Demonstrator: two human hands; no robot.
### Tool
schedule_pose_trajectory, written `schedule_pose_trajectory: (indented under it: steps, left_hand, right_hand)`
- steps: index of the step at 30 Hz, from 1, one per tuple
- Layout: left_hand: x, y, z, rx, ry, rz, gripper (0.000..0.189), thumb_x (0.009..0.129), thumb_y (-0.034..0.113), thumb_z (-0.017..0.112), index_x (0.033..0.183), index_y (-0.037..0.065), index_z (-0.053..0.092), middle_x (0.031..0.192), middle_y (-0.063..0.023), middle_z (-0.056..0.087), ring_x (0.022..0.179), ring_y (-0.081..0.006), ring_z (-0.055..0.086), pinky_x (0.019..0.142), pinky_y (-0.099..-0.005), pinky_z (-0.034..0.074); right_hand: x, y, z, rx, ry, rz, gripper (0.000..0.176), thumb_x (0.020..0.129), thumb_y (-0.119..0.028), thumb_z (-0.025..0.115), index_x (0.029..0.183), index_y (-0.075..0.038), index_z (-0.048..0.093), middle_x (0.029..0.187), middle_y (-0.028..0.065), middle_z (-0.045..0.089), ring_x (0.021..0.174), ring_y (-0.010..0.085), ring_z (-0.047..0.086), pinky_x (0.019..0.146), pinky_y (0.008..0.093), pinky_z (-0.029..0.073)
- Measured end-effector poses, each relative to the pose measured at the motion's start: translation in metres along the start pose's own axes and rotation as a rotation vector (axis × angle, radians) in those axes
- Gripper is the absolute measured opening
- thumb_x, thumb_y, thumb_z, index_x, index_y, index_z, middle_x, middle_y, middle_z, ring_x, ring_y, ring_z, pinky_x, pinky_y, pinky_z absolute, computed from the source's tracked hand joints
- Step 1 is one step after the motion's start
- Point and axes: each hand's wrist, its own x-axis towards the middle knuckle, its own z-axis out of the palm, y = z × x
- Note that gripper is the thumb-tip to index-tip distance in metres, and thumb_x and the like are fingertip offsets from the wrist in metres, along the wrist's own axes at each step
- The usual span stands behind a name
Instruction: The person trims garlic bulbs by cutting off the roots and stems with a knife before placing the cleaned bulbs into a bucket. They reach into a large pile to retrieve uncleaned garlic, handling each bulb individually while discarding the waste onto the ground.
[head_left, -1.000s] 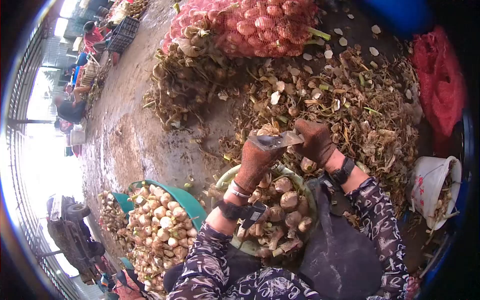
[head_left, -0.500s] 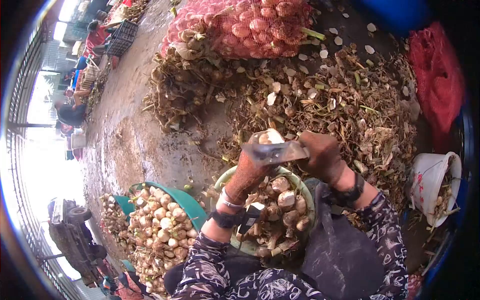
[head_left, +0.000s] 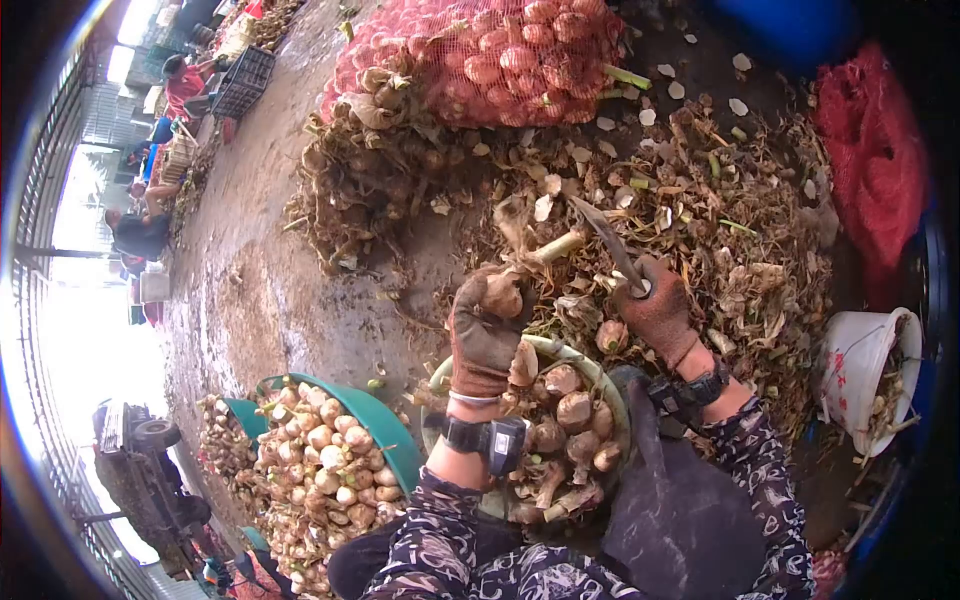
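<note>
My gloved left hand (head_left: pixel 482 335) is closed around a garlic bulb (head_left: pixel 502 294) whose thick cut stem (head_left: pixel 558 246) points away to the upper right. My right hand (head_left: pixel 655 310), also in a brown-stained glove, grips a knife (head_left: pixel 606 238); its blade points up and left, apart from the bulb. Beneath my hands stands a pale green tub (head_left: pixel 617 395) holding several untrimmed bulbs (head_left: pixel 573 411). One more bulb (head_left: pixel 523 363) shows beside my left wrist, above the tub. Another bulb (head_left: pixel 612 336) is just below my right hand.
Dry leaves and stalks (head_left: pixel 750 270) cover the floor ahead. A red mesh sack of bulbs (head_left: pixel 480 65) lies at the top. Trimmed bulbs fill a green basin (head_left: pixel 385 430) at left. A white bucket (head_left: pixel 850 370) stands right. People (head_left: pixel 140 230) sit far left.
The knife has swung away from my left hand, and my hands have moved apart. The white trimmed bulb has left my left hand, which now holds a stemmed one.
</note>
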Motion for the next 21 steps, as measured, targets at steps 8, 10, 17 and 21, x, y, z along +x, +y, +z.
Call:
schedule_pose_trajectory:
  steps: [8, 10, 17, 21]
  left_hand:
    - [0.02, -0.023, -0.01, -0.198, 0.081, 0.055, 0.026, 0.077, 0.023, 0.06, 0.093, 0.003, 0.06, 0.098, -0.0131, 0.063, 0.093, -0.0303, 0.06, 0.087, -0.0434, 0.051]
    - [0.01, -0.022, 0.018, -0.272, 0.123, 0.045, 0.022, 0.078, 0.022, 0.06, 0.09, 0.004, 0.06, 0.09, -0.0099, 0.062, 0.084, -0.0261, 0.06, 0.085, -0.0402, 0.052]
    - [-0.021, 0.045, 0.009, 0.897, -0.669, -0.207, 0.043, 0.072, 0.024, 0.077, 0.107, 0.006, 0.06, 0.104, -0.0121, 0.06, 0.106, -0.023, 0.054, 0.094, -0.0354, 0.043]
    - [0.014, 0.086, -0.003, 1.761, -0.87, -0.299, 0.06, 0.075, 0.039, 0.075, 0.12, 0.006, 0.053, 0.112, -0.0108, 0.06, 0.11, -0.0253, 0.053, 0.096, -0.0387, 0.041]
  right_hand:
    - [0.047, -0.069, -0.018, 0.186, 0.194, -0.215, 0.013, 0.078, -0.013, 0.064, 0.075, -0.006, 0.053, 0.063, 0.0126, 0.056, 0.054, 0.0243, 0.058, 0.048, 0.0333, 0.045]
    - [0.048, -0.075, -0.015, 0.256, 0.197, -0.398, 0.007, 0.079, -0.009, 0.062, 0.076, -0.005, 0.057, 0.066, 0.0091, 0.058, 0.054, 0.0169, 0.059, 0.047, 0.0288, 0.046]
    - [-0.003, 0.033, 0.016, -0.09, -0.419, 0.22, 0.027, 0.072, -0.021, 0.06, 0.09, -0.001, 0.063, 0.072, 0.0124, 0.063, 0.066, 0.0313, 0.063, 0.059, 0.0406, 0.052]
    - [0.0, 0.055, 0.017, -0.462, -0.458, -0.084, 0.033, 0.069, -0.022, 0.061, 0.095, -0.001, 0.066, 0.07, 0.0164, 0.064, 0.064, 0.0323, 0.063, 0.059, 0.0395, 0.051]
